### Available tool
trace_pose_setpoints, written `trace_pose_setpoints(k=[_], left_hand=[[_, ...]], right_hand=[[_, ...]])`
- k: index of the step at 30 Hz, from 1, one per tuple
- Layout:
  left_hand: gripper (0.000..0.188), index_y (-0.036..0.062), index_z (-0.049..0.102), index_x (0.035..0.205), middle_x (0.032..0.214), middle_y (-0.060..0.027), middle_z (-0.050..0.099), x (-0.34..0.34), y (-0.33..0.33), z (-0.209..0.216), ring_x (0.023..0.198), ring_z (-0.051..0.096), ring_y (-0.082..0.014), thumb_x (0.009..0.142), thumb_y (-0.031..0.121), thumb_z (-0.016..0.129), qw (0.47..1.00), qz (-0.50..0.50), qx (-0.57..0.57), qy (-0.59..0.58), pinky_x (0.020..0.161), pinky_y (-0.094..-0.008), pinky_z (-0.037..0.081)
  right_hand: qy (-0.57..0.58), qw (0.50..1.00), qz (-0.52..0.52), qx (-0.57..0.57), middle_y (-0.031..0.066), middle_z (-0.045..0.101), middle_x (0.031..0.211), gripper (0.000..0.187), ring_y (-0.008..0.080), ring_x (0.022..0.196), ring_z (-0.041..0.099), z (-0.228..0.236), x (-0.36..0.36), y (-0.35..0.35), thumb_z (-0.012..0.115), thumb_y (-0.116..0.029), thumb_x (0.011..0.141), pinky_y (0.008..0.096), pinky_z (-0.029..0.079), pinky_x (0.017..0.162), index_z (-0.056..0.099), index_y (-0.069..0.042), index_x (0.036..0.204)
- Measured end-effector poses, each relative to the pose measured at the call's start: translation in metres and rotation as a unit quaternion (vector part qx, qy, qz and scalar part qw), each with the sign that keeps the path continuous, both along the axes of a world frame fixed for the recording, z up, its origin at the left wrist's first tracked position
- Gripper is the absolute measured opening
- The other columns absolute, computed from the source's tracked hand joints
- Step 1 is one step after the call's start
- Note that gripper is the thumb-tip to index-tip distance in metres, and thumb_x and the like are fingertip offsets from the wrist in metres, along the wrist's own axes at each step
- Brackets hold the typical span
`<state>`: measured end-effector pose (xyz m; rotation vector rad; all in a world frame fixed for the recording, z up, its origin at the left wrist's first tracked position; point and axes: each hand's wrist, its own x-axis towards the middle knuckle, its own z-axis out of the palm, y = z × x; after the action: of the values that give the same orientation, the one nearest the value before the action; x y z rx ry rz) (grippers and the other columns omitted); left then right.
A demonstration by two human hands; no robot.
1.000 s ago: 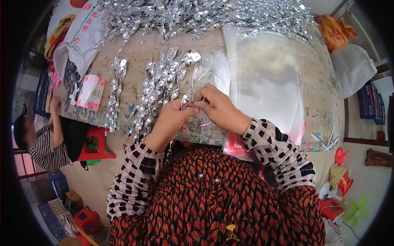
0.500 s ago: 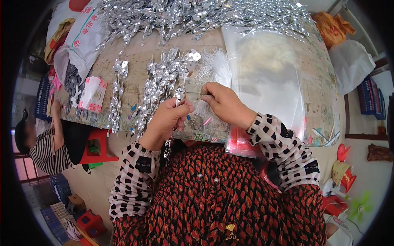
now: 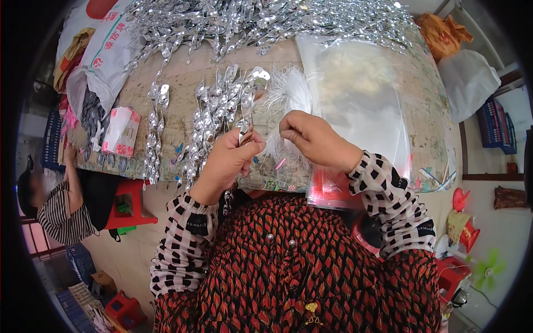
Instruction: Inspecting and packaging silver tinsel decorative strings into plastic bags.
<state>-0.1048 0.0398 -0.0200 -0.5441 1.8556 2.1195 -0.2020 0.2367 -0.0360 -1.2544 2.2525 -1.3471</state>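
Surface (image 3: 177,69): its near edge runs just below both hands; worn covering shows between the far pile and the near bundle, and along the right side beyond the bags.
Co-worker (image 3: 64,208): at the surface's left edge, one arm reaching onto it, beside a red stool (image 3: 127,213).
Far pile (image 3: 266,22): tangled silver strands across the far side, bounding the room ahead.
Clear bags (image 3: 361,100): a flat stack right of centre, partly under the right hand, its red end at the near edge.
White sack (image 3: 100,47): slumped over the far left corner.
Near bundle (image 3: 216,102): silver strands crowding the left hand.
Left hand (image 3: 225,158): pinching a silver strand.
Right hand (image 3: 316,139): apart from the left, thumb and fingertips drawn together; I cannot tell whether anything fine is between them.
White threads (image 3: 300,91): loose hank just beyond the right hand.
Held strand (image 3: 245,125): rising above the left hand's grip.
Pink scrap (image 3: 280,164): between the hands, near the edge.
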Motion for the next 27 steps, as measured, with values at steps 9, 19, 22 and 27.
trace_pose_setpoints(k=[9,19,22,27], left_hand=[[0.009,0.0048,0.061,0.088,0.064,0.0046,0.049,-0.001,0.000,-0.002,0.045,0.040,-0.0039,0.083,0.011,0.065,0.998,0.022,0.053,0.008,0.041,-0.0202,0.032],[0.007,0.0050,0.063,0.089,0.059,0.0053,0.048,0.010,0.002,-0.001,0.044,0.039,-0.0038,0.084,0.010,0.065,0.994,0.090,0.045,0.030,0.041,-0.0205,0.033],[0.010,0.0058,0.061,0.091,0.056,0.0046,0.046,0.011,0.003,0.000,0.043,0.039,-0.0050,0.085,0.011,0.066,0.993,0.104,0.048,0.034,0.039,-0.0217,0.031],[0.009,0.0047,0.065,0.089,0.063,0.0057,0.051,0.013,0.008,-0.005,0.045,0.040,-0.0029,0.085,0.013,0.066,0.995,0.080,0.010,0.056,0.041,-0.0188,0.032]], right_hand=[[-0.069,0.996,-0.046,-0.013,0.0051,0.062,0.089,0.027,0.0094,0.068,0.052,0.001,0.000,0.011,0.057,-0.006,0.089,0.0240,0.045,0.063,0.057,-0.004,0.116],[-0.206,0.942,-0.214,-0.156,0.0016,0.059,0.092,0.022,0.0040,0.069,0.052,0.010,0.044,-0.005,0.059,-0.006,0.090,0.0191,0.044,0.059,0.053,-0.004,0.111],[-0.342,0.875,-0.189,-0.285,-0.0022,0.057,0.084,0.019,0.0025,0.069,0.050,0.002,0.066,-0.012,0.061,-0.015,0.092,0.0177,0.042,0.058,0.054,-0.004,0.106],[-0.428,0.858,-0.189,-0.213,-0.0054,0.056,0.083,0.025,0.0013,0.069,0.047,-0.011,0.073,-0.032,0.061,-0.023,0.092,0.0175,0.039,0.059,0.061,-0.003,0.107]])
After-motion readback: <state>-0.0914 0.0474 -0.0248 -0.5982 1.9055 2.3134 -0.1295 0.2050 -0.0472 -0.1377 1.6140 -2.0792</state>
